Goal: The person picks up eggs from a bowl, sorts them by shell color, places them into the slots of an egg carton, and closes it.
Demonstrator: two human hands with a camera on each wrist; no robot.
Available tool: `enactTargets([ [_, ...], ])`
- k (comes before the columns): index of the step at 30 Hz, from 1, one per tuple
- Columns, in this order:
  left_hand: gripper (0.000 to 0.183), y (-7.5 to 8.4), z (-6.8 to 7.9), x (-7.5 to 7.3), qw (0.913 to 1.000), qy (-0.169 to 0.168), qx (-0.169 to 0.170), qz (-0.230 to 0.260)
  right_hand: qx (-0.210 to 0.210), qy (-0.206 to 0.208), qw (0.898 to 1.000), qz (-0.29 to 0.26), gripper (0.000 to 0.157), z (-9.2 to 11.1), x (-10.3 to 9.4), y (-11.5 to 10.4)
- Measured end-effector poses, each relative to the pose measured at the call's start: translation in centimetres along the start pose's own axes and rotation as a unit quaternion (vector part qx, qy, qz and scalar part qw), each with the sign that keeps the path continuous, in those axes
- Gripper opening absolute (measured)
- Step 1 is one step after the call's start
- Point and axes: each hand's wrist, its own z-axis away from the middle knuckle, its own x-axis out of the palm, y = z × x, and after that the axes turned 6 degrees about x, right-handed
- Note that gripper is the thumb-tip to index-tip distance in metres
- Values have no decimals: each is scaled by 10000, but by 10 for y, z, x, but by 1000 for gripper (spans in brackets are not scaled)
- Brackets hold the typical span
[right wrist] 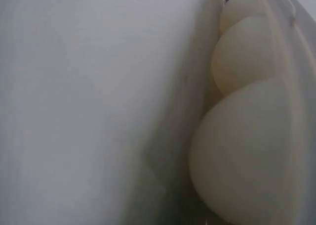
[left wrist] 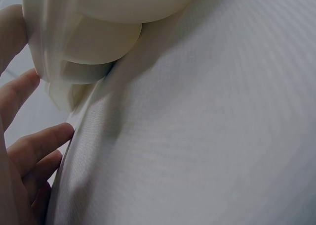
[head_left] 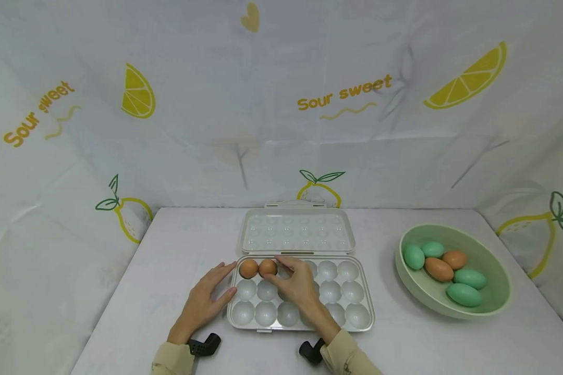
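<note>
An egg carton (head_left: 300, 329) of pale plastic lies with its lid (head_left: 297, 229) tipped back behind it. Two brown eggs sit side by side at the left end of its back row: one in the corner cup (head_left: 248, 269), the other egg (head_left: 267, 267) to its right. At that second egg, my right hand (head_left: 297, 284) has thumb and index finger on either side, pinching it in its cup. My left hand (head_left: 206, 298) touches the carton's left rim with spread fingers; the left wrist view shows fingertips (left wrist: 32, 78) against the edge. Only the carton's underside cups (right wrist: 247, 151) show in the right wrist view.
On the right of the white table (head_left: 159, 250) stands a light green bowl (head_left: 502, 291) with several green eggs (head_left: 464, 295) and two brown eggs (head_left: 439, 269). A white curtain printed with lemons (head_left: 206, 120) hangs behind the table and along its sides.
</note>
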Motion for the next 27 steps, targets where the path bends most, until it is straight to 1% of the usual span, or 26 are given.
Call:
enactTargets([
  [5,58,0,0,1,10000,15,-13,-24,68,79,9999,-118,52,0,-14,-5],
  [9,58,0,0,1,10000,18,-5,-29,92,208,9994,-275,48,-2,-31,-6],
  [12,57,0,0,1,10000,44,0,-5,165,347,9987,-328,47,-3,-46,-5],
  [16,57,0,1,1,10000,76,13,-2,385,545,9971,-362,48,-5,-70,-4],
  [24,56,0,1,2,10000,60,31,-24,550,1011,9934,-13,46,-2,-119,2],
  [27,53,1,0,1,10000,50,41,5,639,1177,9910,36,46,-2,-136,4],
])
